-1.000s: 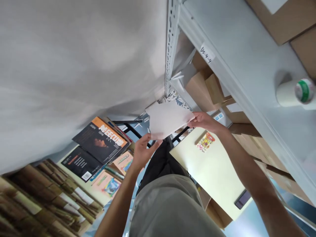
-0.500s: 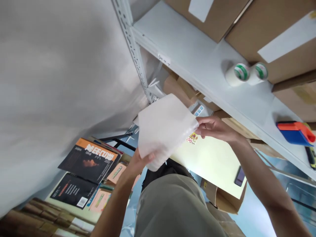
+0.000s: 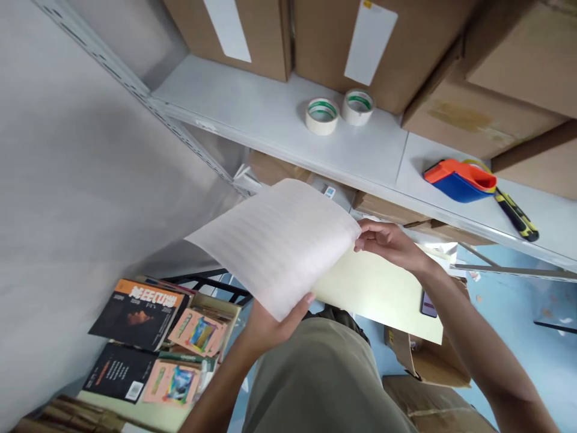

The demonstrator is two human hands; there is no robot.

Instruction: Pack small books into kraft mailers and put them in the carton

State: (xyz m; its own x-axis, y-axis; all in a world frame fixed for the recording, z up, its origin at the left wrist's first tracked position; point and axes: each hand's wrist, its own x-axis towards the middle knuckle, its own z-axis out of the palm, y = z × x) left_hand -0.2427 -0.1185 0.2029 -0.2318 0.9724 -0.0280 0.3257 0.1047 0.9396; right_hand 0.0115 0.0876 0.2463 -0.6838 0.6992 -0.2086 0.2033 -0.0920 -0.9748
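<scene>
While left fingers (image 3: 300,308) clasp the white sheet (image 3: 279,240), right fingers (image 3: 374,227) pinch it.

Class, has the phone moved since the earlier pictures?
No: judged against the pale tabletop, the phone still lies near the same end; the view itself shifted instead.

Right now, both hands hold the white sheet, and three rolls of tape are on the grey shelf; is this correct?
Only the count is wrong: the head view shows two rolls of tape, not three, on the grey shelf. The left hand and right hand hold the white sheet.
</scene>
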